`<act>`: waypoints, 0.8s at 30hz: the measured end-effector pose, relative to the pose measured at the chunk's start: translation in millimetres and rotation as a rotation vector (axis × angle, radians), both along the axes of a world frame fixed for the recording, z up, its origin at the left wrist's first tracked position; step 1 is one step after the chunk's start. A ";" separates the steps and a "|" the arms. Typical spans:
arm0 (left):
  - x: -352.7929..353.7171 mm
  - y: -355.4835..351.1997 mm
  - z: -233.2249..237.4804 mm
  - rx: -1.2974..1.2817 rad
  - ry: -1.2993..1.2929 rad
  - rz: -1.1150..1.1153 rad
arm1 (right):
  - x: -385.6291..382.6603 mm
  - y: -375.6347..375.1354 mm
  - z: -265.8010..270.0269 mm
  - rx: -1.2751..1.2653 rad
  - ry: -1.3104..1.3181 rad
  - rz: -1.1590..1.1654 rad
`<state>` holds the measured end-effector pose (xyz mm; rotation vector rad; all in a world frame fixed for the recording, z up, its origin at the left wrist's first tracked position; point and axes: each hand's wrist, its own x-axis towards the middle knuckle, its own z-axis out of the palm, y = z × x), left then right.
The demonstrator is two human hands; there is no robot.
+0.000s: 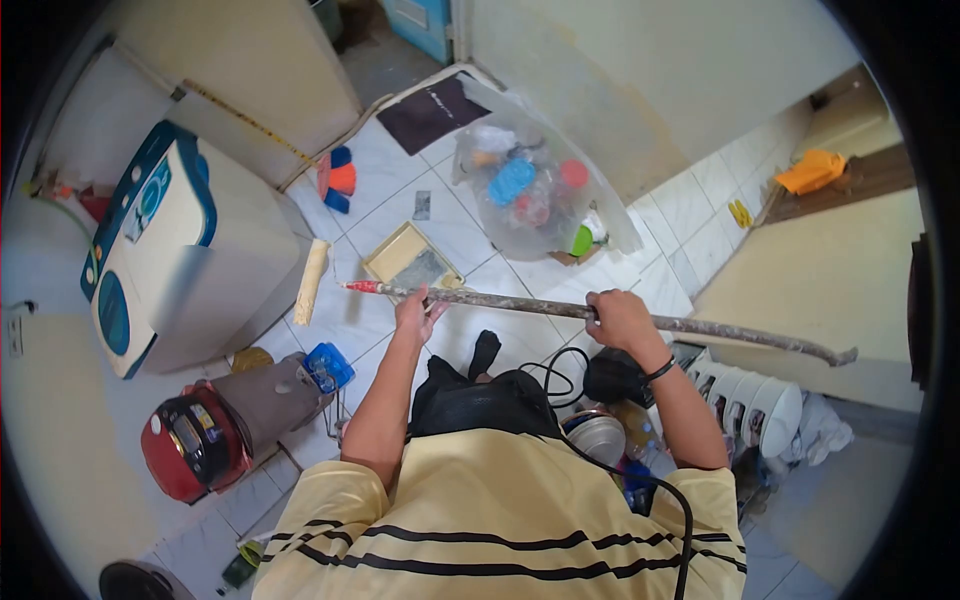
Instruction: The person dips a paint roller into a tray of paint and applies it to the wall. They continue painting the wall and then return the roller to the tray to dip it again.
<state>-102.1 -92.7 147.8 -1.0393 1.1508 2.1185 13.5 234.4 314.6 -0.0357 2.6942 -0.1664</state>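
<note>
A paint roller on a long, stained pole (520,303) lies across in front of my body. Its cream roller sleeve (311,282) is at the left end, beyond a red handle (364,286). Near that handle my left hand (415,316) holds the pole from below, thumb against it. My right hand (618,318) is wrapped around the pole farther right, a dark band on its wrist. The pole's bent end reaches out to the right. On the tiled floor past my left hand is a cream paint tray (395,240) with a grey area inside.
A washing machine (220,285) stands left, with a red-topped appliance (190,450) below it. A clear bag of plastic items (520,190) and a dark mat (432,112) lie ahead. A white rack (745,405) and stacked dishes (597,440) are near my right side. A cable (670,490) hangs over my shirt.
</note>
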 end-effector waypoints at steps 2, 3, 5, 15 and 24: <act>0.5 4.9 0.8 -0.029 -0.002 0.005 | -9.4 -10.8 -18.3 -0.091 -0.032 0.000; 0.2 8.2 -2.9 -0.031 -0.002 0.052 | -17.3 -21.5 -20.9 -0.126 -0.081 -0.006; 3.5 11.9 -13.9 -0.067 -0.032 0.020 | -30.0 -42.3 -40.2 -0.142 -0.096 -0.002; 14.7 21.3 -15.9 0.058 0.081 0.181 | -58.8 -97.7 -78.9 -0.228 -0.061 0.005; 44.3 -45.0 -24.9 0.140 0.109 -0.004 | -52.8 -126.9 -95.3 -0.150 0.156 0.098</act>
